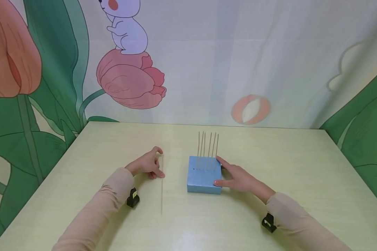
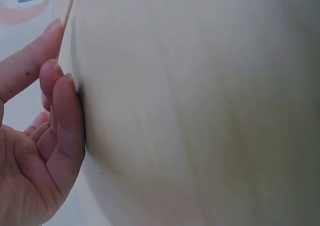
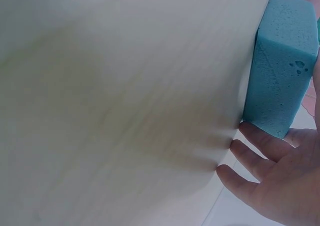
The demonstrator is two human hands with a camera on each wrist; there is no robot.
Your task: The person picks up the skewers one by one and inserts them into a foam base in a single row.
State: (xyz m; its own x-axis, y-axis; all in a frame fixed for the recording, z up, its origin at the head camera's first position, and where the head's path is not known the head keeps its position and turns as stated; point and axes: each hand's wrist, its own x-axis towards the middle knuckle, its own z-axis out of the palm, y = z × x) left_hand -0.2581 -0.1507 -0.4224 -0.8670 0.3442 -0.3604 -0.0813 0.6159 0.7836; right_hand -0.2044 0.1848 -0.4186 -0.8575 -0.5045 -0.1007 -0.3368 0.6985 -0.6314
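Note:
In the head view, my left hand pinches a thin wooden skewer near its far end. The skewer lies lengthwise above the tabletop, its near end pointing toward me. In the left wrist view the skewer runs along the fingertips. Right of it, a light-blue foam block sits on the table with several skewers standing upright in a row. A small dark hole shows left of that row. My right hand rests against the block's right side, fingers spread, thumb at the front corner; the block's pitted side faces the right wrist camera.
The pale wooden table stretches to both sides, with its far edge against a curtain printed with flowers and a white animal. Each wrist carries a small black mount.

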